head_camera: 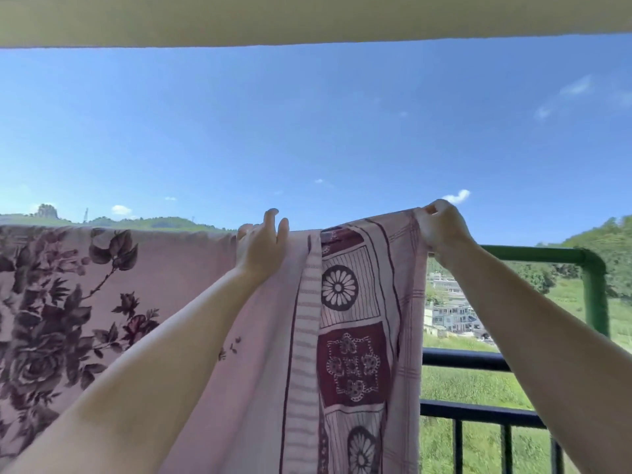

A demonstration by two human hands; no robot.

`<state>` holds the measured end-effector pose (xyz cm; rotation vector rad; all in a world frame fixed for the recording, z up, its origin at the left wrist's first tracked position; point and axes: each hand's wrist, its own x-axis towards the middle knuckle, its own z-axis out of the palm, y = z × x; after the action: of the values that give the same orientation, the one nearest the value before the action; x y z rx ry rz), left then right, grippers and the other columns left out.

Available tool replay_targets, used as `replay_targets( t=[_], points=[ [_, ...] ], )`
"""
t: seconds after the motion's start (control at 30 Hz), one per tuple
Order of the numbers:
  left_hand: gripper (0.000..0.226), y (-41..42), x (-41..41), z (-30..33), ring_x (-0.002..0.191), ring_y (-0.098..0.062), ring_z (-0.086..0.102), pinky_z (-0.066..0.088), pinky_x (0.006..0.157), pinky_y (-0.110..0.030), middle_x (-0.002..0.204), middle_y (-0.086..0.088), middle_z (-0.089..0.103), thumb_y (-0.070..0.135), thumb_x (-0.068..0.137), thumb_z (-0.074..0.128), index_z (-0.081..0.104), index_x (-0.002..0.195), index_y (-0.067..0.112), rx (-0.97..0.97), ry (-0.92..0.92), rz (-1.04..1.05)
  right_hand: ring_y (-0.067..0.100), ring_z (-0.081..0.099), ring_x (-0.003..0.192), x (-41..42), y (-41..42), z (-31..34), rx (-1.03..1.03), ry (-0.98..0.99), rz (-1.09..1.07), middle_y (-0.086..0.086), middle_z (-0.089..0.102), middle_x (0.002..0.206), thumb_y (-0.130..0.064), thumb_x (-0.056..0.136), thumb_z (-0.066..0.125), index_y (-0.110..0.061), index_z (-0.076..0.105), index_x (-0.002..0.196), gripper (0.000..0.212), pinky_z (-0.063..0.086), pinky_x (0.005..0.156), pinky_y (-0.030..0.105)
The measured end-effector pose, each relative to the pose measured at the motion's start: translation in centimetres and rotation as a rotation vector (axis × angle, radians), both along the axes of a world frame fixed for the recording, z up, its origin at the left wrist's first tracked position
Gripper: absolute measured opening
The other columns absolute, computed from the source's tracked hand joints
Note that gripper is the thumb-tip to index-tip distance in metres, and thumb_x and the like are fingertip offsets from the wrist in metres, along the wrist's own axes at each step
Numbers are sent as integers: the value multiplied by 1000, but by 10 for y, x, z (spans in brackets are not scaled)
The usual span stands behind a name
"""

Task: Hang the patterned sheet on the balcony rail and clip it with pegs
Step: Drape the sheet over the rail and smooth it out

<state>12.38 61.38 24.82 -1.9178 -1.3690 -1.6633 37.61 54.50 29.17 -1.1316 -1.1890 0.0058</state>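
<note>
A pink sheet (355,302) with maroon squares and flower medallions hangs over the green balcony rail (533,253), bunched into folds in the middle of the view. My left hand (261,246) rests flat on its top edge at the rail, fingers spread and raised. At the sheet's right top corner, my right hand (443,227) pinches the cloth just above the rail. No pegs are in view.
A second pink sheet (68,302) with dark rose prints hangs to the left along the same rail. The green rail bends down at the right (596,295). A lower black railing (478,415) runs below. Beyond lie hills, buildings and sky; a ceiling edge is overhead.
</note>
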Motion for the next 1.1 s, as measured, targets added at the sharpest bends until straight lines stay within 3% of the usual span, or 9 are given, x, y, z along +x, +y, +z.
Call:
replay_targets(
  t=[0.13, 0.2, 0.37, 0.5, 0.57, 0.7, 0.87, 1.0, 1.1],
  points=[
    [40, 4, -1, 4, 106, -34, 51, 30, 95, -40, 102, -18, 65, 33, 98, 26, 40, 129, 12, -114, -50, 135, 24, 52, 62, 99, -12, 7, 0, 245, 65, 10, 50, 71, -23, 80, 53, -12, 47, 67, 18, 43, 59, 34],
    [42, 14, 3, 8, 104, -35, 55, 35, 95, -45, 108, -23, 63, 36, 97, 26, 39, 128, 10, -178, -18, 182, 27, 56, 62, 125, -22, 7, -20, 222, 136, 14, 56, 79, -23, 82, 57, -12, 57, 82, 11, 48, 58, 36],
    [45, 3, 30, 16, 130, -35, 35, 2, 114, -52, 134, -24, 43, 32, 97, 24, 29, 135, 10, -258, -30, 283, 21, 62, 63, 121, -46, -1, -163, 170, 595, 12, 62, 82, -12, 86, 59, -4, 60, 88, 8, 53, 52, 29],
    [39, -59, 124, 9, 112, -27, 48, 13, 114, -47, 114, -12, 55, 27, 92, 38, 45, 125, 7, 274, 71, 66, 21, 63, 67, 121, -56, -18, -229, 363, 860, 9, 64, 75, -16, 92, 50, -4, 63, 84, 19, 57, 63, 34],
    [39, -97, 181, -9, 95, -14, 46, 21, 108, -40, 98, 0, 54, 38, 89, 36, 50, 112, 10, 369, 144, -117, 21, 61, 69, 119, -57, -24, -217, 346, 866, 12, 61, 79, -6, 94, 43, 0, 60, 88, 19, 57, 62, 33],
    [48, -122, 248, -45, 92, -11, 39, 24, 92, -28, 98, 6, 45, 63, 80, 43, 45, 100, 19, 177, 207, -180, 19, 57, 60, 118, -57, -24, -231, 250, 765, 15, 56, 75, 11, 90, 40, -1, 51, 91, 16, 53, 51, 25],
    [16, -114, 242, -51, 82, -13, 40, 36, 83, -31, 86, 5, 43, 32, 87, 53, 48, 82, 18, 52, 236, -203, 16, 54, 63, 125, -52, -36, -183, 155, 739, 15, 56, 79, 10, 85, 52, -4, 54, 88, 15, 52, 50, 18],
    [19, -106, 203, -28, 63, -15, 51, 46, 61, -16, 72, -2, 58, 19, 89, 56, 54, 73, 11, -130, -87, -491, 24, 56, 86, 141, -45, -34, -11, 16, 505, 11, 59, 87, 10, 83, 54, -10, 59, 80, 21, 51, 83, 38],
    [12, -93, 172, -5, 71, -20, 60, 51, 70, -33, 77, -7, 64, 20, 86, 60, 60, 81, 10, -291, -327, -621, 17, 57, 75, 148, -48, -18, 22, 1, 544, 9, 61, 79, 14, 84, 45, -8, 61, 73, 29, 53, 68, 25]
  ],
)
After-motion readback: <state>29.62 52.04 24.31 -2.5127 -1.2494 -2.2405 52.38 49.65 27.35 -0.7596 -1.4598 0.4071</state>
